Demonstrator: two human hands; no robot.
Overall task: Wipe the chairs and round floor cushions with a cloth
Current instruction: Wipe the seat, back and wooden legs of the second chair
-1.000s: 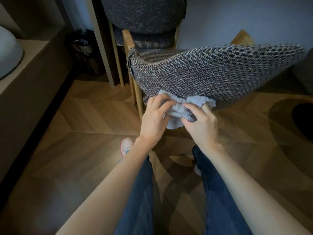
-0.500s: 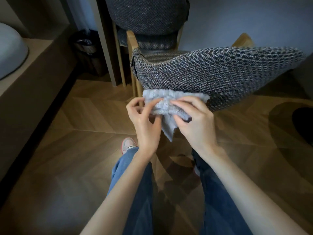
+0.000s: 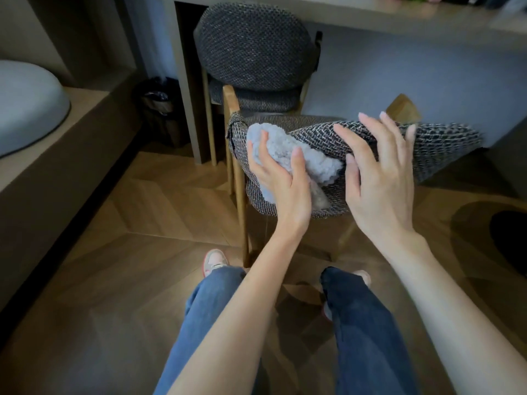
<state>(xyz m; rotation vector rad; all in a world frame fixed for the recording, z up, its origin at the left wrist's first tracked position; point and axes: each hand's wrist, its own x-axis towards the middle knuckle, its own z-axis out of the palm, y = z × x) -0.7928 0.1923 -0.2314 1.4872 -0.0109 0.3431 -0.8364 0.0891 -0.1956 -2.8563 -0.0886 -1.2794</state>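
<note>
A chair with a grey woven backrest [image 3: 433,149] and wooden legs stands right in front of me, its back toward me. My left hand [image 3: 281,183] presses a fluffy light-blue cloth [image 3: 285,149] against the left part of that backrest. My right hand [image 3: 379,181] hovers over the backrest with its fingers spread, holding nothing. A second chair [image 3: 253,49] with a round dark woven back stands behind, tucked under a desk. A pale blue round cushion [image 3: 25,106] lies on a ledge at the far left.
A desk top [image 3: 399,15] runs across the back. A small bin with a black liner [image 3: 159,104] stands left of the desk's panel. A dark round rug [image 3: 510,235] lies at the right. Wooden herringbone floor [image 3: 119,252] spreads around my legs.
Both hands were folding the cloth below the backrest. Now the right hand has let go and opened, and the left hand has carried the cloth up onto the backrest.
</note>
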